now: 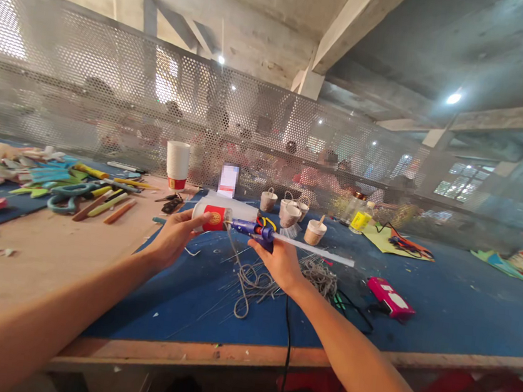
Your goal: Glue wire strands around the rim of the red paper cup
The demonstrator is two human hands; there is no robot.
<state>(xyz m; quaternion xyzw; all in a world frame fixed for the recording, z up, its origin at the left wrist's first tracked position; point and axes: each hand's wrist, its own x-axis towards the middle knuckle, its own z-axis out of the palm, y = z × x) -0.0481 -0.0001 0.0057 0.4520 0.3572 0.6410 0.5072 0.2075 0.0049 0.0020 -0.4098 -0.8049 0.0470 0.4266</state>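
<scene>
My left hand point(180, 235) is closed around a red and white paper cup point(215, 218), which lies on its side in the air above the blue table. In my right hand point(282, 262) is a blue glue gun point(257, 231), its nozzle pointing left at the cup's base. A long whitish glue stick point(319, 251) sticks out of the gun's back end. Grey cord point(246, 282) runs down from near the nozzle and the cup into a loose tangle point(320, 279) on the table. Whether the nozzle touches the cup I cannot tell.
Behind my hands stand several small cord-wrapped cups point(291, 214) and a lit phone point(228, 180). Left are a stack of paper cups point(177, 164), scissors point(70, 196) and markers point(119, 212). A pink device point(390, 298) and yellow bottle point(361, 219) lie right. Perforated metal screen point(257, 104) closes the back.
</scene>
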